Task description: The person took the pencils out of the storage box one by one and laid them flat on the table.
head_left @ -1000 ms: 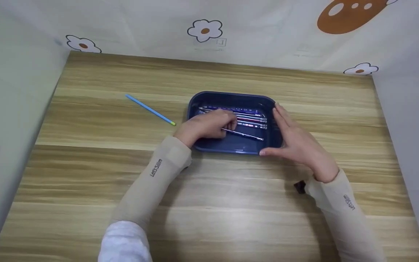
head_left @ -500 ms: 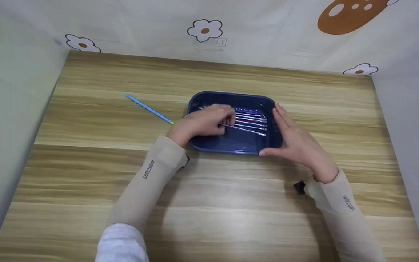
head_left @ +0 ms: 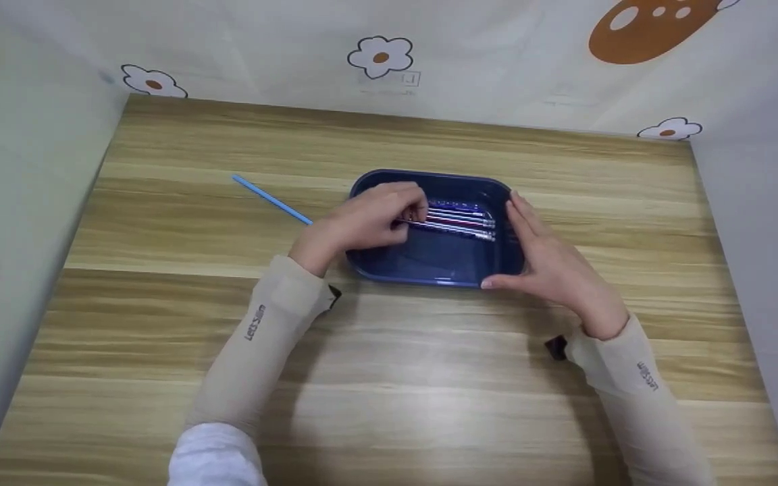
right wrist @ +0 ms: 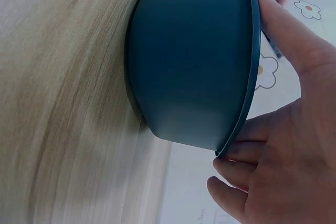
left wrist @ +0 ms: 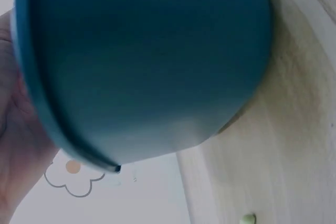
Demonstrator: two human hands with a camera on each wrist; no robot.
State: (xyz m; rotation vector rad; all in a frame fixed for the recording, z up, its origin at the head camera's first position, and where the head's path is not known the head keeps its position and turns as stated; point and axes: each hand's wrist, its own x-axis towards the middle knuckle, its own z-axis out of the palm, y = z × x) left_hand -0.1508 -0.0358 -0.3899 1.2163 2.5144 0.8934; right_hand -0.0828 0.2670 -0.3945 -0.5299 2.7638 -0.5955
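A dark blue rectangular tray [head_left: 423, 282] sits on the table, holding several shiny pencils [head_left: 467, 219] side by side along its far half. My left hand [head_left: 362, 217] reaches in over the tray's left side, and its curled fingers pinch one thin pencil near its left end. That hand covers the left ends of the pencils. At the tray's right end, my right hand [head_left: 561, 270] holds the corner, thumb on the near rim and fingers along the right rim. The right wrist view shows those fingers [right wrist: 236, 169] against the tray wall [right wrist: 194, 56].
A light blue pencil [head_left: 271, 199] lies on the wooden table [head_left: 416, 391] left of the tray, partly behind the left wrist; its green end [left wrist: 248, 219] shows in the left wrist view. Flower-patterned white sheeting [head_left: 483, 61] walls off the back and sides.
My left hand has moved up and left inside the tray, drawing the slanted pencil toward the row until it lies nearly parallel with the others. The right hand and tray stay put.
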